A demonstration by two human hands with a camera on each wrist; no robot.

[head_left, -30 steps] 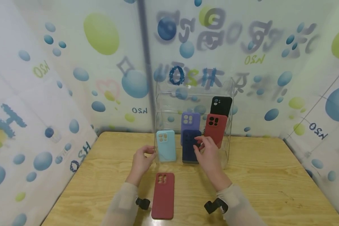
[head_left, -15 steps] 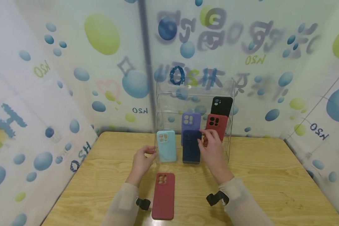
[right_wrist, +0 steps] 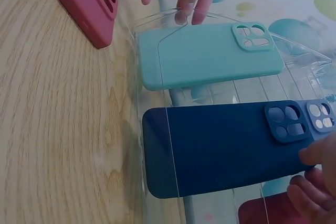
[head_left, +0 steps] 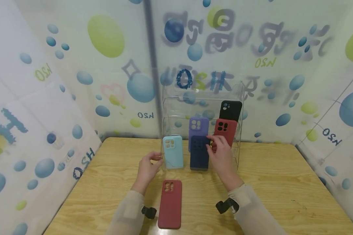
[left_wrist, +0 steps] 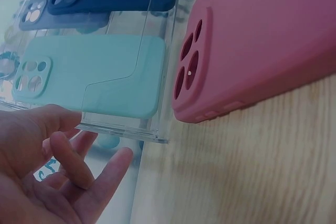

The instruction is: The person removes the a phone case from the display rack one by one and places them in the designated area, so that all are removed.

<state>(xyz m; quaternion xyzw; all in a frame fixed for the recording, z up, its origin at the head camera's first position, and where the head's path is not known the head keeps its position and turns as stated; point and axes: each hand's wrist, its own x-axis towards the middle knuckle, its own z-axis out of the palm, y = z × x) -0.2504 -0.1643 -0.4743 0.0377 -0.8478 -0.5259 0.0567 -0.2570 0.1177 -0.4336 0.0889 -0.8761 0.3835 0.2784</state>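
A navy blue phone case (head_left: 198,152) stands in the front tier of a clear display rack (head_left: 179,101). My right hand (head_left: 222,157) pinches its upper right edge; in the right wrist view the thumb lies on the navy case's edge near the camera cutout. At the rack's left side, my left hand (head_left: 148,167) holds the clear side panel between thumb and fingers, beside a light turquoise phone case (left_wrist: 94,74). Behind the navy case stands a purple phone case (head_left: 198,125). A red phone case (head_left: 225,129) is partly hidden by my right hand.
A dark red phone case (head_left: 170,204) lies flat on the wooden table (head_left: 267,189) in front of the rack. In a higher tier at the right stands a black phone case (head_left: 230,110). A patterned curtain (head_left: 106,98) hangs close behind the table.
My right hand has shifted slightly right, from in front of the navy case to its upper right edge. The left hand stays at the rack's side.
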